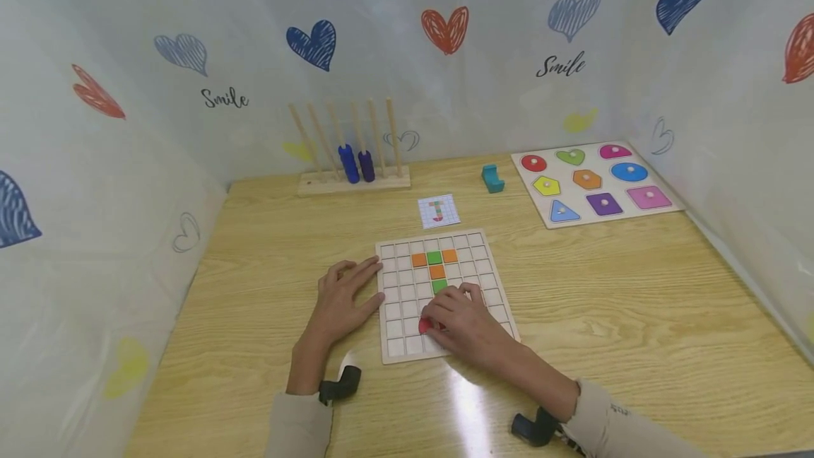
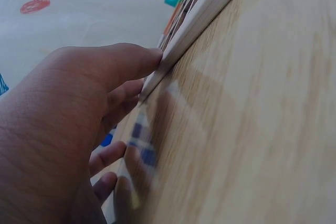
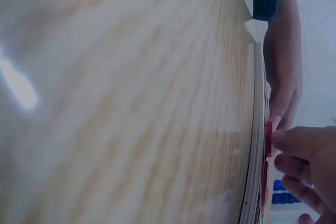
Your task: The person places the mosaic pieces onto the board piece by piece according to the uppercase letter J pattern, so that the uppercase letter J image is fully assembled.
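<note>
A square wooden grid board (image 1: 396, 348) lies on the table before me. Orange and green square tiles (image 1: 434, 258) form a T shape in its cells. My right hand (image 1: 467, 324) is over the lower part of the board, thumb and fingers pinching a red tile (image 1: 424, 326) with a rounded edge. A second red piece (image 3: 264, 182) shows flatter on the board in the right wrist view, mostly covered by the fingers in the head view. My left hand (image 1: 340, 304) rests at the board's left edge, thumb and fingertips touching it, fingers extended.
Behind the board lies a pattern card (image 1: 448, 212) with a coloured J-like figure. Farther back are a pegged wooden stand (image 1: 318, 186) with blue beads, a teal block (image 1: 492, 179) and, at right, a knobbed shape puzzle (image 1: 540, 207). White printed sheeting surrounds the table.
</note>
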`<state>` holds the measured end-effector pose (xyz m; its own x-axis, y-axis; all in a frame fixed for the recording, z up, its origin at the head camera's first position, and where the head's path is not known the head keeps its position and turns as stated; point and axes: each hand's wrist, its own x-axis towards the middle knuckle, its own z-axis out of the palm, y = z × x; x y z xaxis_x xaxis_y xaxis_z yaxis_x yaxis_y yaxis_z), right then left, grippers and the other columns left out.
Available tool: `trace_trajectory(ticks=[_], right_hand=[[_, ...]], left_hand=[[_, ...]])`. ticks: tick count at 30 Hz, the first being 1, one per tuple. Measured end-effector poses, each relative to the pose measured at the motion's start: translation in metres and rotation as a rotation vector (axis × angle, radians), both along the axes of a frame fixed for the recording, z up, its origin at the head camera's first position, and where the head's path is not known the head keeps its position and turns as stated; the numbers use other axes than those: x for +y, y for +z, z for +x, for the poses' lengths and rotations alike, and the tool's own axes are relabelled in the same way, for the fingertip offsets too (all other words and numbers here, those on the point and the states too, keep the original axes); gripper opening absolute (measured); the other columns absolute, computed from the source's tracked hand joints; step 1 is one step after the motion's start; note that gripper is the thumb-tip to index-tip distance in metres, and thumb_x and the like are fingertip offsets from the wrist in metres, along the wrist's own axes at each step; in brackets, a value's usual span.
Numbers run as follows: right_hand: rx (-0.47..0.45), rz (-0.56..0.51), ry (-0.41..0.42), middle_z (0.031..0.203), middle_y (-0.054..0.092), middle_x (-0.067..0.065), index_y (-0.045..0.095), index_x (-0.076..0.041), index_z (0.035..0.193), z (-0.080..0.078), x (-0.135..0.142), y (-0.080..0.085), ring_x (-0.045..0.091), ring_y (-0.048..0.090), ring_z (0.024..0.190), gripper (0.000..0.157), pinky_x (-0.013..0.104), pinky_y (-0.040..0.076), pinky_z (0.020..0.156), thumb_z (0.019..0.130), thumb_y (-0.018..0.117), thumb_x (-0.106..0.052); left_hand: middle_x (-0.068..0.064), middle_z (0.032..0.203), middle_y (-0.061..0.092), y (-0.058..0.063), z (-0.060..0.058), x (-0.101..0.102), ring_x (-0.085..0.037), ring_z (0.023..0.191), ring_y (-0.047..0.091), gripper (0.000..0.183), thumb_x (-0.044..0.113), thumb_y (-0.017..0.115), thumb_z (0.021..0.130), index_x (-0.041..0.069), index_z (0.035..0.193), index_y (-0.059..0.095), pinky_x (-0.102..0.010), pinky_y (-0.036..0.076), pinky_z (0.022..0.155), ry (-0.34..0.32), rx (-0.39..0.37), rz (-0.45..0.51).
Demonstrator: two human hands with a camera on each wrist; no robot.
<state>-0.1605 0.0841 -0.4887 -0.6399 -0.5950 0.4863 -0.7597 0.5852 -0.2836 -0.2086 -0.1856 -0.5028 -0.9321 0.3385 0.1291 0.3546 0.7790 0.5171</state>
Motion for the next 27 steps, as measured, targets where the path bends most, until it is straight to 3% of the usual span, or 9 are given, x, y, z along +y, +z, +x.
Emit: trace_trajectory(ticks=[8, 17, 27], right_hand=[[-0.018, 0.042, 0.059, 0.101, 0.069, -0.011, 0.074, -0.019, 0.098, -0.0003, -0.0008, 0.0016, 0.013, 0.057, 0.109, 0.011, 0.046, 0.035, 0.092, 0.088, 0.077, -0.017], [-0.013, 0.039, 0.031, 0.097, 0.070, -0.011, 0.073, -0.019, 0.094, -0.0006, 0.0003, 0.0018, 0.016, 0.057, 0.107, 0.006, 0.045, 0.035, 0.090, 0.089, 0.075, -0.016], [-0.036, 0.049, -0.023, 0.097, 0.068, -0.008, 0.071, -0.018, 0.096, 0.0004, 0.0010, 0.0009, 0.017, 0.057, 0.107, 0.016, 0.046, 0.034, 0.093, 0.085, 0.079, -0.027]], left_hand=[[0.009, 0.152, 0.047, 0.0005, -0.0002, 0.0001, -0.028, 0.135, 0.035, 0.056, 0.038, 0.066, 0.094, 0.022, 0.147, 0.054, -0.056, 0.020, 0.107, -0.003, 0.012, 0.010], [0.009, 0.152, 0.046, -0.0010, -0.0003, 0.0001, -0.027, 0.135, 0.035, 0.057, 0.039, 0.065, 0.094, 0.023, 0.147, 0.054, -0.056, 0.020, 0.107, -0.002, 0.013, 0.013], [0.009, 0.153, 0.046, -0.0008, -0.0007, 0.0009, -0.028, 0.135, 0.035, 0.057, 0.039, 0.065, 0.094, 0.022, 0.147, 0.054, -0.056, 0.020, 0.107, -0.001, 0.007, 0.007]])
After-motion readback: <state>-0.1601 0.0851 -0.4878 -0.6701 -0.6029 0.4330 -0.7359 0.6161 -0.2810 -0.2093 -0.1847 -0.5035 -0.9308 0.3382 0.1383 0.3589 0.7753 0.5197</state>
